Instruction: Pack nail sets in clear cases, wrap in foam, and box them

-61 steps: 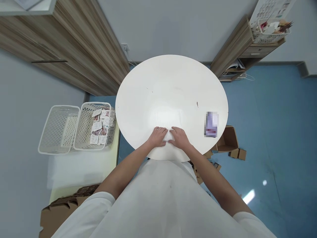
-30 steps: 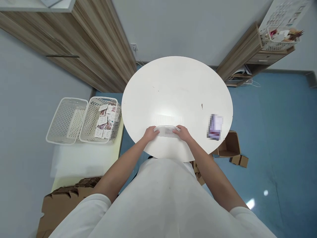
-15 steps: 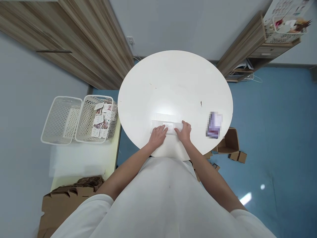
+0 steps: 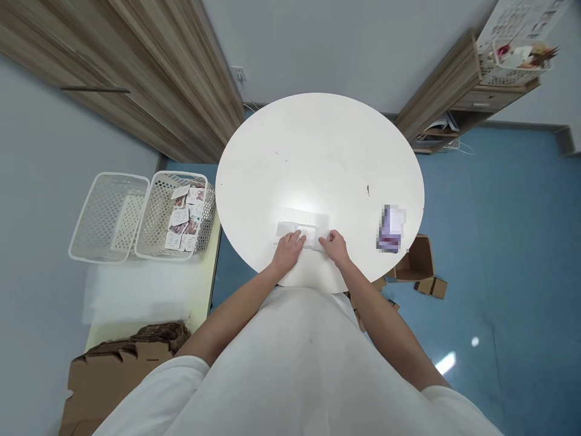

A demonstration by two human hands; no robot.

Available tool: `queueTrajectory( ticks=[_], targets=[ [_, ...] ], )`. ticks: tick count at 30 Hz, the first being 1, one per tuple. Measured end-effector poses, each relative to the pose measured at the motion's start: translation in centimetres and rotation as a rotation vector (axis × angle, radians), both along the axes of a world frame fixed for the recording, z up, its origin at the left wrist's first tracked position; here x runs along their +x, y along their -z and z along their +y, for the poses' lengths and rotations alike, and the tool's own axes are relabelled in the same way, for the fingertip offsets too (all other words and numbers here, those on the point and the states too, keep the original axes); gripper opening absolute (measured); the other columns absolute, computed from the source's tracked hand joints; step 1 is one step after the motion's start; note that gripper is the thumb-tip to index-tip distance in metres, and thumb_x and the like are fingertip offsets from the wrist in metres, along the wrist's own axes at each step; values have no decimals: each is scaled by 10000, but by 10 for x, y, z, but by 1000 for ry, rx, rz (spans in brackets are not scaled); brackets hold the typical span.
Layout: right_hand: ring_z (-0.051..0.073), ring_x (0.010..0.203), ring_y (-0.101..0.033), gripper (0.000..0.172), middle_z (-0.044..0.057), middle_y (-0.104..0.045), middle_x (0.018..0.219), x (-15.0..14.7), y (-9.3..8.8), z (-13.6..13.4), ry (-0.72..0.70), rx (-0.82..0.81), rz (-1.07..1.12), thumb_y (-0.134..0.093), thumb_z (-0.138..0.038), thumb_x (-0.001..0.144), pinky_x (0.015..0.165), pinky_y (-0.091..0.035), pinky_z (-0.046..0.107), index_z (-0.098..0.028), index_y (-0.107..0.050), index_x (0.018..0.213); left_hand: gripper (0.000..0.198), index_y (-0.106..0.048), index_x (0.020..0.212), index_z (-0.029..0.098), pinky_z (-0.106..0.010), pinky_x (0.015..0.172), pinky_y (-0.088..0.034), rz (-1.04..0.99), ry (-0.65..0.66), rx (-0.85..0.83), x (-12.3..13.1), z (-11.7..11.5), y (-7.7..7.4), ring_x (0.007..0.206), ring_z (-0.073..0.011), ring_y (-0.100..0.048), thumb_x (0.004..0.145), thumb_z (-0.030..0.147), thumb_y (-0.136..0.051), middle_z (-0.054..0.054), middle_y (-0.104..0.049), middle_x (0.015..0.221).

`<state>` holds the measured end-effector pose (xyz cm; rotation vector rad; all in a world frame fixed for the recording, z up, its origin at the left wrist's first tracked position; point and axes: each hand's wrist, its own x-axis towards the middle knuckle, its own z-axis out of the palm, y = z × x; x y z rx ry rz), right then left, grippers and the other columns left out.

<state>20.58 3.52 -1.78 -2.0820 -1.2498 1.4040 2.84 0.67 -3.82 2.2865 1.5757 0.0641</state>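
On the near part of the white oval table (image 4: 318, 139) lies a thin, whitish translucent sheet (image 4: 305, 215), its near part folded over a small white item (image 4: 310, 231) whose kind I cannot make out. My left hand (image 4: 287, 250) rests on the near edge of the sheet, fingers stretched over the fold and the small item. At the right end of the fold, my right hand (image 4: 334, 247) is closed, with thumb and fingertips pinching the sheet. Part of the sheet is hidden beneath both hands.
A blurred purple object (image 4: 390, 229) lies at the table's right. On a low bench to the left stand two white baskets, one holding printed packets (image 4: 184, 221). Flattened cardboard (image 4: 122, 375) is stacked at lower left. An open brown box (image 4: 416, 257) sits on the blue floor at right.
My right hand has shifted slightly down and its fingers have drawn in on the sheet's end. More of the sheet's right side now shows. My left hand stays nearly in place.
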Motion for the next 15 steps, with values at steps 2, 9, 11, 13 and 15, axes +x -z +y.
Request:
queueTrajectory(
  ticks=[2,9,11,13,15],
  targets=[
    [129,630,-520,174,13,-575,786,-10,-2,1,32,2,20,-481,-329,689,523,-415,237,-208,-495,813,470,-388,1252,244,-414,891,-365,-10,5,-8,-1,-1,0,1139,-259,-424,796,132,-407,-96,-390,1339],
    [126,699,-571,300,27,-602,833,-36,-5,1,-182,31,124,-397,-258,775,641,-462,252,-191,-501,1048,442,-398,1226,227,-411,923,-362,-80,6,-19,-10,-11,-7,1179,-249,-381,790,171,-440,-100,-386,1318],
    [140,756,-561,294,44,-578,889,-34,-3,-1,-280,122,-17,-398,-253,789,683,-454,271,-197,-520,1051,442,-371,1242,216,-429,954,-334,-106,-98,-5,-16,-17,-9,1212,-261,-343,807,248,-441,-116,-354,1334],
    [150,772,-545,294,60,-524,987,-33,-1,-5,-362,203,-170,-446,-272,780,676,-447,286,-212,-524,1056,501,-301,1279,198,-457,950,-335,-109,-329,-15,-23,-24,-10,1233,-285,-311,816,340,-429,-142,-315,1348],
    [143,732,-533,324,71,-456,1061,-34,2,-9,-395,235,-269,-483,-297,769,628,-442,286,-225,-505,1084,580,-218,1308,181,-476,908,-370,-109,-604,-86,-29,-30,-10,1231,-307,-315,814,413,-415,-172,-309,1337]
  ],
)
